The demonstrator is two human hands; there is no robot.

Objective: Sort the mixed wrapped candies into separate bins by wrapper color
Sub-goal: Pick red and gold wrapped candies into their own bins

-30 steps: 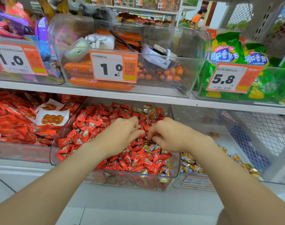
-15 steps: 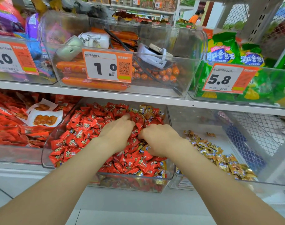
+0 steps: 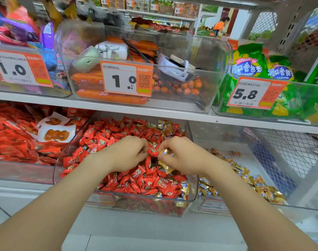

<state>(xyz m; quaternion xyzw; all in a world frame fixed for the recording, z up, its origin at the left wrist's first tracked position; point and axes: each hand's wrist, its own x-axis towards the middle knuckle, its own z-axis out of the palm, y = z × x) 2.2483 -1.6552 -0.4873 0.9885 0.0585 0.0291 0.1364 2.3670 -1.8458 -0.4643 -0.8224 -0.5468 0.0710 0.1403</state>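
Observation:
A clear bin (image 3: 194, 194) on the lower shelf is heaped with red-wrapped candies (image 3: 147, 183), with gold-wrapped ones mixed in at its back right (image 3: 165, 126) and front right. Both hands are over the middle of the heap. My left hand (image 3: 126, 153) has its fingers curled down among the red candies; whether it holds one is hidden. My right hand (image 3: 184, 155) pinches gold-wrapped candies (image 3: 165, 152) at its fingertips, another gold one hanging under it. The clear bin to the right (image 3: 209, 208) holds gold-wrapped candies (image 3: 248, 180).
Left of the candy bin lies a bin of red snack packets (image 3: 13, 140). The shelf above carries a clear bin of orange sausages (image 3: 111, 96) with devices and cables in it, price tags, and green bags (image 3: 263, 69). A wire mesh panel (image 3: 290, 160) closes the right side.
Both hands have dug through the heap and drawn slightly toward me. My right hand now shows gold-wrapped candies pinched in its fingers, which it did not show before.

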